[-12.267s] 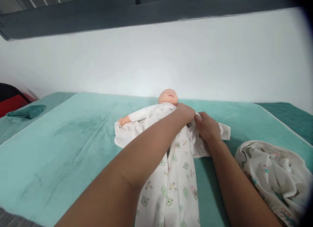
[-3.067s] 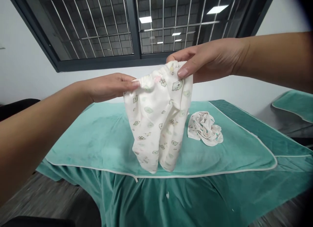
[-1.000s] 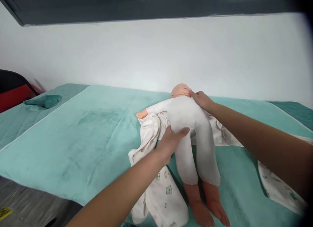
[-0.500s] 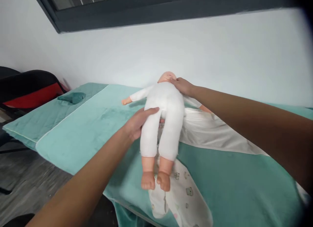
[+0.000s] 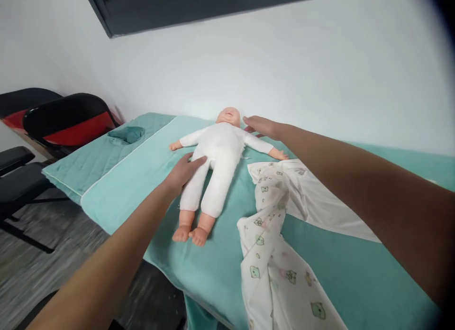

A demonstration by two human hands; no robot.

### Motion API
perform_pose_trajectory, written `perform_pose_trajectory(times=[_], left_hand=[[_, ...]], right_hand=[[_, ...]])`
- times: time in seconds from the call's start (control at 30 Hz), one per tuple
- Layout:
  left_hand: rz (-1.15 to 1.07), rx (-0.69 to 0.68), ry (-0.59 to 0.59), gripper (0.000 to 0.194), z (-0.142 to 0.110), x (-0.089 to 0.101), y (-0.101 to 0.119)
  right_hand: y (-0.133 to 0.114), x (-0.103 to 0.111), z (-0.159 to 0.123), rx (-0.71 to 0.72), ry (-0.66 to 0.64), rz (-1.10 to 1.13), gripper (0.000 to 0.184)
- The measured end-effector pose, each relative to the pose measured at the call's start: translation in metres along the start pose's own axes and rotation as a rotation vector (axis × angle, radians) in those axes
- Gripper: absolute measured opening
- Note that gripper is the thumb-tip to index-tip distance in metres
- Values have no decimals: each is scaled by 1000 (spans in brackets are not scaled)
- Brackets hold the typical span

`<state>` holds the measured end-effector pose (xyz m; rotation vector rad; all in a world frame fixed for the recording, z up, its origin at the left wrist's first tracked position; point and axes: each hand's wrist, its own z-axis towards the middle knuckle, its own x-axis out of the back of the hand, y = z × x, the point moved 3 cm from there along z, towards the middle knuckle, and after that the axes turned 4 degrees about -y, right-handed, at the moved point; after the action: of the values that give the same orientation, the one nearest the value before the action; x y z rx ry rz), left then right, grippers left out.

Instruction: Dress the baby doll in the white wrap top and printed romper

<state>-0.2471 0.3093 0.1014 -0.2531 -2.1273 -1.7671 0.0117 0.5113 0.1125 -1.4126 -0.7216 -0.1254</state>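
A baby doll (image 5: 221, 145) with a white cloth body lies on its back on the green cover, arms spread and feet toward me. My left hand (image 5: 184, 171) rests at the doll's hip and upper thigh on the left, thumb stretched across the cloth and fingers extended. Beside the doll's head, over its shoulder on the right, my right hand (image 5: 261, 126) hovers with fingers apart and nothing in them. To the right of the doll lies a white baby garment (image 5: 272, 254) printed with small green bears, partly crumpled.
The green padded cover (image 5: 213, 282) spreads over a table against the white wall (image 5: 284, 74). A quilted section with a bunched green cloth (image 5: 126, 134) lies at left. Black folding chairs (image 5: 71, 116) with red backs stand beyond it. A dark window frame (image 5: 213, 7) is above.
The doll has come down onto the cover and shifted left, off the printed garment. My right hand has let go near its neck; my left hand has loosened at its thigh.
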Motion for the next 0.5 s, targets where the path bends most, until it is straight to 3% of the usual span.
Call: perform_pose_trajectory(times=[0.07,0.1,0.17,0.23,0.27,0.37,0.5], left_hand=[[357,-233,258,60,-18,0,17],[539,-391,293,55,-31,-7,27],[842,-720,127,53,-64,-34,40],[1040,-942,-181,57,-98,-69,41],[1096,-1003,-256,59,-113,-85,39],[1172,-1056,-307,51,-137,-128,32],[1063,-1015,-200,37,-147,-168,48]], right_hand=[[21,34,-27,-92,17,-91,49],[33,53,-45,-130,43,-149,46],[57,87,-86,-222,49,-300,42],[80,108,-132,-334,-122,-645,42],[87,113,-154,-334,-189,-751,38],[86,108,-212,-184,-222,-933,25],[48,70,-274,36,-183,-947,14]])
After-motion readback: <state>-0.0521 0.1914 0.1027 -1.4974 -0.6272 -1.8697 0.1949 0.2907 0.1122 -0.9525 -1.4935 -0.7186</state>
